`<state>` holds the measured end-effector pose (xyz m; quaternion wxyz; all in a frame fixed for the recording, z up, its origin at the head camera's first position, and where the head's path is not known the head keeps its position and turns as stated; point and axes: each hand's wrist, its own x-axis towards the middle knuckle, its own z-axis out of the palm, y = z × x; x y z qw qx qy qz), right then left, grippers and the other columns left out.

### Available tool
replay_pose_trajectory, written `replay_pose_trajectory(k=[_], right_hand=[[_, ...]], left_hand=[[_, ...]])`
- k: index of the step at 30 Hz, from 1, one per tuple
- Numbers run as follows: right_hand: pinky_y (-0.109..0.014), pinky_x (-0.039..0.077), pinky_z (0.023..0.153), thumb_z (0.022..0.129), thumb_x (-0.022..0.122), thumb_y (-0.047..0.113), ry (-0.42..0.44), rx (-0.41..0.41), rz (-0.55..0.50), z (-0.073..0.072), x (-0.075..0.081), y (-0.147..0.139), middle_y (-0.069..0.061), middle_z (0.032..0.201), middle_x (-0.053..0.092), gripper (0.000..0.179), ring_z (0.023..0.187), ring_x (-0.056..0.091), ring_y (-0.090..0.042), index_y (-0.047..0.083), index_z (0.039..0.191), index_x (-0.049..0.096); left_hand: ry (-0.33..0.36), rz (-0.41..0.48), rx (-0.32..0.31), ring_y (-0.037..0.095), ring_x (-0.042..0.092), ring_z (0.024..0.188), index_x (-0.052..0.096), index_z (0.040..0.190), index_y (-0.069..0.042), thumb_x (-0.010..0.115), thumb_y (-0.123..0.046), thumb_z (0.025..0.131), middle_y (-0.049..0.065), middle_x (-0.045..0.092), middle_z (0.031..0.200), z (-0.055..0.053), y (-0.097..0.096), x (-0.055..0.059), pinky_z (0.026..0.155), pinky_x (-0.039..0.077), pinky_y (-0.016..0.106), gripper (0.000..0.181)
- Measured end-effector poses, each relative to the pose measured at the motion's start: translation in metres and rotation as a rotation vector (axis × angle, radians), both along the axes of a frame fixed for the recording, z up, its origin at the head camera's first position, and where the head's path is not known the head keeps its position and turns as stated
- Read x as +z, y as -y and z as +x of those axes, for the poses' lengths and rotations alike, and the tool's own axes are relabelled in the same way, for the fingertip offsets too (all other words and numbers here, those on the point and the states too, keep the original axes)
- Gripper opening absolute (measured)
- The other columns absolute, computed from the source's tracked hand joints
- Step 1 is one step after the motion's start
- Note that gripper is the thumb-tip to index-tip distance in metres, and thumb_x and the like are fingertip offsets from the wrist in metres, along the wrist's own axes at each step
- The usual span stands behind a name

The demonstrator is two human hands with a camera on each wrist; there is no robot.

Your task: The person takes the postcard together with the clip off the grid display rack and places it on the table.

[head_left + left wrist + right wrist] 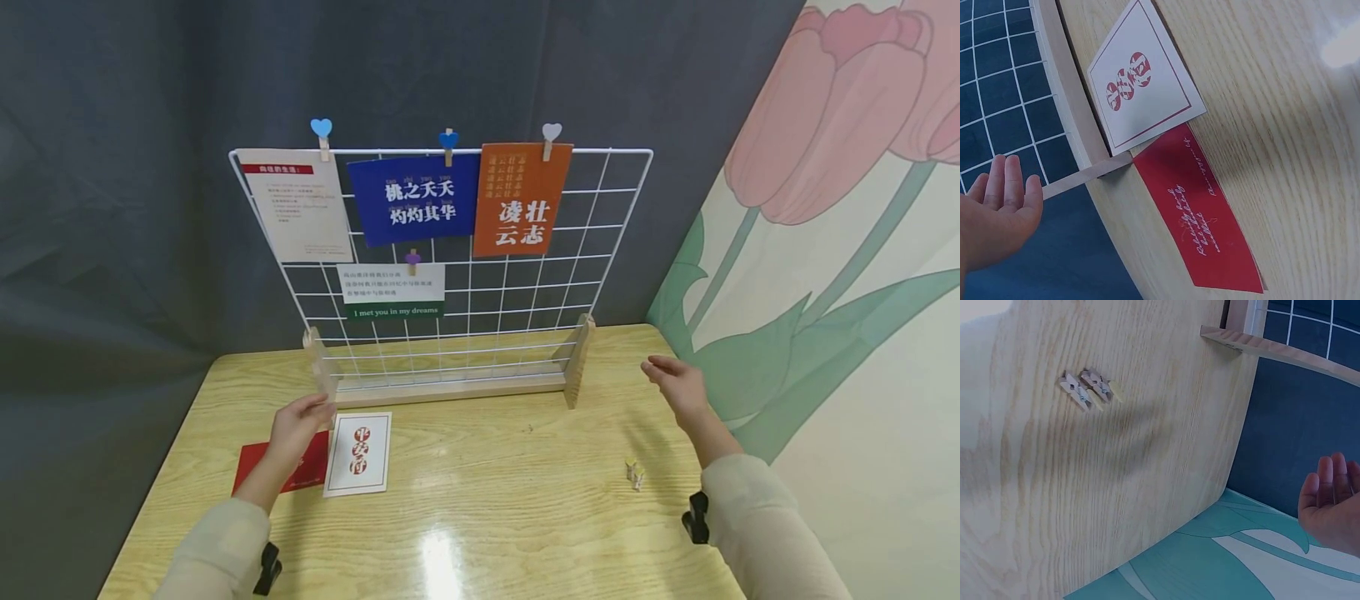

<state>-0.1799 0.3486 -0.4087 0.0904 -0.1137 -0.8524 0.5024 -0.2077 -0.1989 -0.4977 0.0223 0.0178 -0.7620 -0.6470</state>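
Note:
My left hand (298, 429), holding nothing, hovers by the left foot of a white wire grid rack (504, 304), its fingers loosely extended. In the head view it overlaps a red card (311, 468); a white card with red round characters (358, 454) lies beside it. The left wrist view shows the red card (1200, 212) tucked against the white card (1147, 94). My right hand (678, 390) is raised right of the rack, fingers relaxed, holding nothing. Two small wooden clothespins (1091, 389) with yellow parts lie on the table below it.
Clipped to the grid are a cream card (296, 208), a blue card (416, 200), an orange card (521, 200) and a white-green card (393, 292), with heart-topped clothespins. A dark curtain (135, 208) hangs behind; a tulip-painted wall (847, 250) borders the table (510, 500) on the right.

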Motion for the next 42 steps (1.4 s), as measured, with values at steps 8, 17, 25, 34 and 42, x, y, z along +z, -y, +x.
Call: replay_pose_trajectory(k=[8, 17, 25, 34, 42], right_hand=[[-0.042, 0.038, 0.084, 0.087, 0.050, 0.029, -0.006, 0.008, 0.001, -0.003, 0.006, 0.004, -0.024, 0.108, 0.051, 0.051, 0.073, 0.046, 0.003, -0.011, 0.119, 0.043], [-0.039, 0.040, 0.082, 0.088, 0.049, 0.028, -0.024, 0.023, 0.012, -0.009, 0.009, 0.006, -0.028, 0.110, 0.048, 0.049, 0.072, 0.046, 0.003, -0.011, 0.118, 0.044], [-0.037, 0.040, 0.081, 0.087, 0.050, 0.027, -0.026, 0.025, 0.007, -0.014, 0.012, 0.008, -0.017, 0.102, 0.055, 0.047, 0.071, 0.047, 0.003, -0.010, 0.117, 0.046], [-0.039, 0.038, 0.084, 0.087, 0.051, 0.028, -0.036, 0.036, -0.009, -0.016, 0.017, 0.010, -0.012, 0.101, 0.055, 0.049, 0.074, 0.047, 0.002, -0.011, 0.117, 0.045], [-0.042, 0.038, 0.085, 0.087, 0.051, 0.026, -0.050, 0.047, -0.010, -0.020, 0.024, 0.013, -0.007, 0.097, 0.057, 0.047, 0.074, 0.047, 0.001, -0.010, 0.116, 0.046]], left_hand=[[0.055, -0.076, -0.008, 0.023, 0.051, 0.095, 0.047, 0.120, 0.002, 0.061, -0.030, 0.080, 0.013, 0.057, 0.104, -0.002, -0.003, 0.010, 0.083, 0.042, 0.038, 0.053], [0.082, -0.037, -0.033, 0.023, 0.050, 0.102, 0.044, 0.123, 0.001, 0.058, -0.024, 0.083, 0.016, 0.053, 0.112, -0.003, -0.005, 0.019, 0.090, 0.038, 0.034, 0.049], [0.016, -0.035, -0.035, 0.023, 0.053, 0.098, 0.047, 0.119, 0.003, 0.061, -0.027, 0.081, 0.016, 0.056, 0.107, -0.009, -0.003, 0.012, 0.084, 0.042, 0.037, 0.050], [0.067, -0.043, -0.014, 0.016, 0.052, 0.099, 0.048, 0.123, -0.010, 0.063, -0.032, 0.079, 0.006, 0.055, 0.111, -0.043, 0.016, -0.038, 0.084, 0.043, 0.036, 0.052], [0.080, -0.068, 0.018, 0.012, 0.052, 0.097, 0.050, 0.121, -0.017, 0.062, -0.040, 0.077, 0.000, 0.054, 0.111, -0.048, 0.014, -0.038, 0.079, 0.045, 0.030, 0.051]])
